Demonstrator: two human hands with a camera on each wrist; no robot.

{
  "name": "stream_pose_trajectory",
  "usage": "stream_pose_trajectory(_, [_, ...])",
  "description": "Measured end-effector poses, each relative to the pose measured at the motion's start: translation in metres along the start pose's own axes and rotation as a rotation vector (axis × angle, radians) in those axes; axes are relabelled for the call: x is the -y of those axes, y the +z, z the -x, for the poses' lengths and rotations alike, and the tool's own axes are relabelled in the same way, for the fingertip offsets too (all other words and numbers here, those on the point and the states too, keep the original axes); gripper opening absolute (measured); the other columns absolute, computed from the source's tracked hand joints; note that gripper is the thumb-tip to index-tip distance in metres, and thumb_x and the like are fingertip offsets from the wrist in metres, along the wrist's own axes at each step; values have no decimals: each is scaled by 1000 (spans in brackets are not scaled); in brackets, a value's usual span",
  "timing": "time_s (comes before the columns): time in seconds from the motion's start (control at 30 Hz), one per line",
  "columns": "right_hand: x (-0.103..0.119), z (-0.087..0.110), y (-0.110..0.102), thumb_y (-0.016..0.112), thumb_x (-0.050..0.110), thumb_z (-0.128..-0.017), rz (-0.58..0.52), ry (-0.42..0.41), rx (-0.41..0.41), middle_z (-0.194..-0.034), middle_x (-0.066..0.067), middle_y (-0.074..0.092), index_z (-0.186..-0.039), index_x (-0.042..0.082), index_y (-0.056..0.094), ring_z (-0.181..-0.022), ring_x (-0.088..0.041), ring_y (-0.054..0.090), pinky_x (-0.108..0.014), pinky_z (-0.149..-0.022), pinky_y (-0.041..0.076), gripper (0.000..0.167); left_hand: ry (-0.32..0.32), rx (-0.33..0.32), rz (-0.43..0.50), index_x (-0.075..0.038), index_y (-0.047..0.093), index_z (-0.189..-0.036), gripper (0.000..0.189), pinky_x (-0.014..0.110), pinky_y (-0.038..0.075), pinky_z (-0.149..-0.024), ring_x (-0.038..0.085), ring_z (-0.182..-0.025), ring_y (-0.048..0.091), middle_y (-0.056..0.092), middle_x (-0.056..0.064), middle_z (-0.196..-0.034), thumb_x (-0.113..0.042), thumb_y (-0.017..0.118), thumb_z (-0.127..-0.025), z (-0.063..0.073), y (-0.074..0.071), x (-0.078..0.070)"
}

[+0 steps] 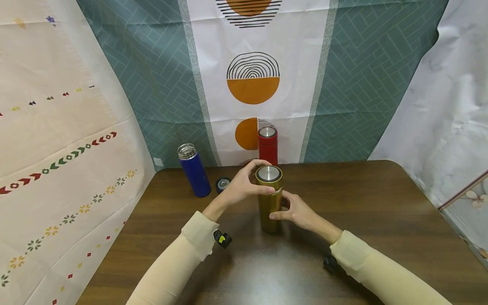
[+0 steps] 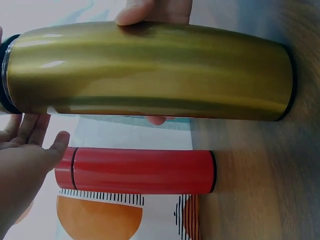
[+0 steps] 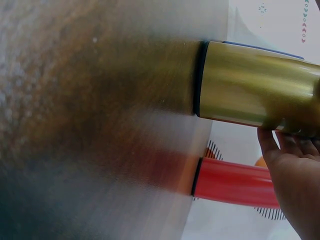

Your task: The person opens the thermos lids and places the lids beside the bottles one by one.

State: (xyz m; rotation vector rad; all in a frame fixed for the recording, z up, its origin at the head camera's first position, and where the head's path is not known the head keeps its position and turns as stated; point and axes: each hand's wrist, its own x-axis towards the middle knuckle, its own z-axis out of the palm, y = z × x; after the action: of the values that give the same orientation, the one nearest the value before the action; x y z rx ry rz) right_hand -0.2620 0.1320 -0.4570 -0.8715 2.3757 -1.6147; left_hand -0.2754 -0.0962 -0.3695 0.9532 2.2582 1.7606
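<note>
A tall gold thermos (image 1: 269, 205) stands upright between my two hands. My left hand (image 1: 243, 186) reaches around its steel-topped lid (image 1: 268, 173), thumb in front and fingers at the far side. Lower down, my right hand (image 1: 301, 212) grips the body, its thumb across the front. In the left wrist view, a shiny ring shows at the seam between the lid and the gold body (image 2: 160, 70). The dark base rim (image 3: 201, 80) appears in the right wrist view; whether it touches the table I cannot tell.
Behind the gold thermos stands a red thermos (image 1: 268, 148) with its lid on. To the left is a lidless blue thermos (image 1: 195, 173), with a dark lid (image 1: 223, 184) lying beside it on the wooden table (image 1: 343, 190). Patterned cloths hang behind.
</note>
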Motion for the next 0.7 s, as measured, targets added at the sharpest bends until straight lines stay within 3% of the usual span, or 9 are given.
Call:
stream_pose_trajectory(0.17, [-1, -1, 0, 84, 24, -89, -4, 3, 1, -140, -12, 64, -145, 2, 54, -136, -35, 55, -63, -115, 37, 67, 3, -37, 52, -15, 51, -138, 65, 46, 51, -104, 27, -119, 61, 55, 7, -136, -19, 87, -85, 0, 6, 2])
stream_pose_trajectory(0.53, [2, 0, 1, 86, 21, -88, 13, -10, -22, -134, -9, 67, -140, 3, 59, -135, -33, 55, -61, -116, 37, 62, 0, -182, 78, -11, 42, -131, 66, 38, 52, -103, 26, -113, 62, 52, 11, -128, -12, 87, -83, 1, 25, 2])
stream_pose_trajectory(0.7, [1, 0, 1, 85, 23, -89, 11, -8, -16, -136, -9, 67, -140, 4, 58, -136, -33, 54, -61, -116, 37, 61, 10, -191, 75, -7, 42, -138, 70, 39, 52, -105, 27, -115, 61, 52, 12, -132, -11, 87, -84, 1, 26, 1])
